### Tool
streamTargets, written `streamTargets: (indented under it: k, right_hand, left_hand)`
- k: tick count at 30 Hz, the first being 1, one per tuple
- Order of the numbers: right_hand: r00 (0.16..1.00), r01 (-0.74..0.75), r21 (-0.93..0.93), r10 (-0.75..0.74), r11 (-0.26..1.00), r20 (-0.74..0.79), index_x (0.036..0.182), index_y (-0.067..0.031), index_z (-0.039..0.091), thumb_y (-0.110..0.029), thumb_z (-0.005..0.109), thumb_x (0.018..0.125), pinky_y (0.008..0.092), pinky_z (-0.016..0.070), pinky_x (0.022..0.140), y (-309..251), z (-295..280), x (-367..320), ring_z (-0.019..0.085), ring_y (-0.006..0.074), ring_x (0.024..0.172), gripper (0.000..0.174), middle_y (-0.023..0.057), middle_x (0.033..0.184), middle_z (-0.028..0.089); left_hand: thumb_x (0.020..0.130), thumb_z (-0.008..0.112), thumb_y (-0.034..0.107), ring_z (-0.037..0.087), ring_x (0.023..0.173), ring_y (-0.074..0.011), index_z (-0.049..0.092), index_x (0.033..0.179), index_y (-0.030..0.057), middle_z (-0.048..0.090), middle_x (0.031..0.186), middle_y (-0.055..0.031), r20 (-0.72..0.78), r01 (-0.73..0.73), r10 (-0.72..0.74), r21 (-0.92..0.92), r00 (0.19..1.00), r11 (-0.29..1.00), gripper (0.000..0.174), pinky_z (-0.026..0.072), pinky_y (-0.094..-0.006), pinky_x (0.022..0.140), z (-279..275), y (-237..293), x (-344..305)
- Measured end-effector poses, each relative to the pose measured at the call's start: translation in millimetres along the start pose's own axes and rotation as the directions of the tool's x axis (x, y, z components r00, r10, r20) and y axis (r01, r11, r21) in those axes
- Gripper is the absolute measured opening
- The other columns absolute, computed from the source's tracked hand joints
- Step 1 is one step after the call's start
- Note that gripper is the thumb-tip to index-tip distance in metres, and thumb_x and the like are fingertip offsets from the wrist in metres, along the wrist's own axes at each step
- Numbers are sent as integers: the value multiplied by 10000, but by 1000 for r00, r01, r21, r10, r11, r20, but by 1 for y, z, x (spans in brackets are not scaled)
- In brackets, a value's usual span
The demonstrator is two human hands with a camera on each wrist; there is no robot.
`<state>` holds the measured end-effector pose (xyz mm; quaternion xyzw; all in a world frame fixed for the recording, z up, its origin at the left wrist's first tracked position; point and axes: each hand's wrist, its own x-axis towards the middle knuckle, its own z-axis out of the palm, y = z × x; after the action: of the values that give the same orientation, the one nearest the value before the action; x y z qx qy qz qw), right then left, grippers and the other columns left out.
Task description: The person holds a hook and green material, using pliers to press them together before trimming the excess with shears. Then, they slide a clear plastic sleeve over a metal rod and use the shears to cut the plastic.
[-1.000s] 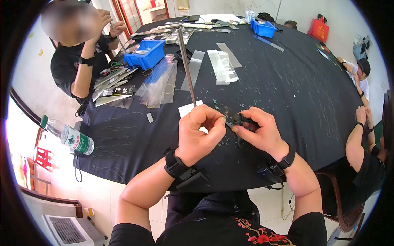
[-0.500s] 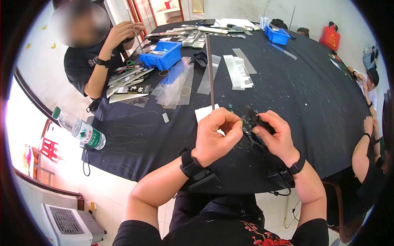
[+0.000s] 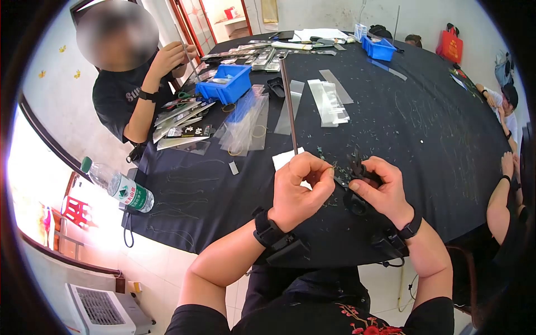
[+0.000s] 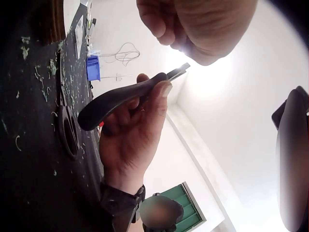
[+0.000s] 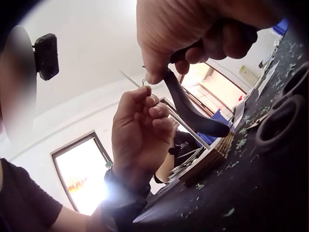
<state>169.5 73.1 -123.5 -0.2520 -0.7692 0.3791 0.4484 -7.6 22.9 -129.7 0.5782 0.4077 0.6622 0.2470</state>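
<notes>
Thumb and index finger of the left hand (image 3: 301,192) (image 5: 142,133) pinch a thin line (image 5: 144,81), a tiny loop of which shows at the fingertips in the right wrist view. The right hand (image 3: 388,190) (image 4: 133,140) grips dark-handled pliers (image 3: 357,167) (image 4: 120,99) (image 5: 190,108), their metal tip pointing up and apart from the left fingers. Black scissors (image 3: 354,202) (image 4: 67,130) (image 5: 282,123) lie on the table below the right hand. Just behind the left hand a slim metal rod (image 3: 289,106) stands upright, beside a white pad (image 3: 283,161).
Small green scraps (image 3: 349,131) litter the black cloth (image 3: 441,184). Clear strips (image 3: 329,103), plastic sleeves (image 3: 245,125) and a blue bin (image 3: 226,84) lie further back. A water bottle (image 3: 131,192) lies tilted at left. Another person (image 3: 125,100) sits at the back left.
The pliers have moved from beside the left fingertips to a little away on the right, their tip turned more upward. The left hand keeps its pinch; the head view has shifted.
</notes>
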Motion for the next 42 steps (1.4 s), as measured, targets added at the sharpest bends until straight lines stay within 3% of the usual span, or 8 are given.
streamTargets:
  k: [5,8,11,17,19,22,29,42]
  right_hand:
    - [998,51,-45,-49,998,36,828,8,597,-94,722,682,190,394,496,3,-2,0,492,63,601,217,24,691,528]
    - [977,213,-111,-212,971,20,829,10,592,-109,734,660,213,398,478,2,-2,1,504,102,571,251,54,684,535]
    - [987,161,-120,-156,980,48,828,8,588,-125,741,657,217,405,476,5,-3,-2,503,109,567,265,57,681,535]
    - [983,146,-110,-132,983,126,831,-4,589,-183,776,623,215,423,489,4,-1,-1,504,114,574,333,52,677,528]
    - [981,176,-124,-164,976,104,866,-29,611,-178,792,598,191,372,470,6,0,-1,468,79,581,356,10,671,512]
    - [984,144,-132,-127,981,128,855,-34,608,-164,790,593,195,374,469,3,0,-1,468,81,577,344,7,668,510]
    - [980,156,-183,-129,971,150,814,-15,585,-170,776,603,226,407,473,-2,0,0,493,120,555,324,47,680,520]
    - [986,119,-203,-90,972,143,839,-24,593,-120,729,615,235,414,476,-3,2,-3,516,133,555,279,54,683,535]
  left_hand:
    - [704,608,-13,510,539,-49,559,718,24,544,632,-13,-8,-20,21,73,1000,997,63,420,-188,497,-1,2,2]
    - [717,604,-22,516,554,-45,554,719,12,542,636,-8,-54,-19,20,28,998,999,61,425,-183,507,1,3,1]
    - [721,600,-32,519,572,-45,542,727,15,534,648,-2,-39,55,-55,-6,998,998,75,426,-180,522,0,2,0]
    - [711,605,-27,483,541,-47,540,721,19,525,641,-4,-19,-16,18,83,1000,996,81,408,-182,503,-2,-2,1]
    - [709,607,-27,485,540,-48,541,719,19,524,639,-6,-21,10,-8,81,1000,997,80,409,-182,501,0,1,-1]
    - [705,612,-26,489,538,-51,546,717,17,524,637,-9,-13,1,0,70,1000,998,80,411,-182,497,1,1,0]
    - [692,617,-37,494,534,-59,553,723,16,527,640,-20,19,-95,94,108,995,990,89,416,-184,483,2,1,0]
    - [679,618,-48,497,537,-65,542,715,26,528,644,-20,10,-98,98,99,995,990,112,422,-184,483,4,-4,0]
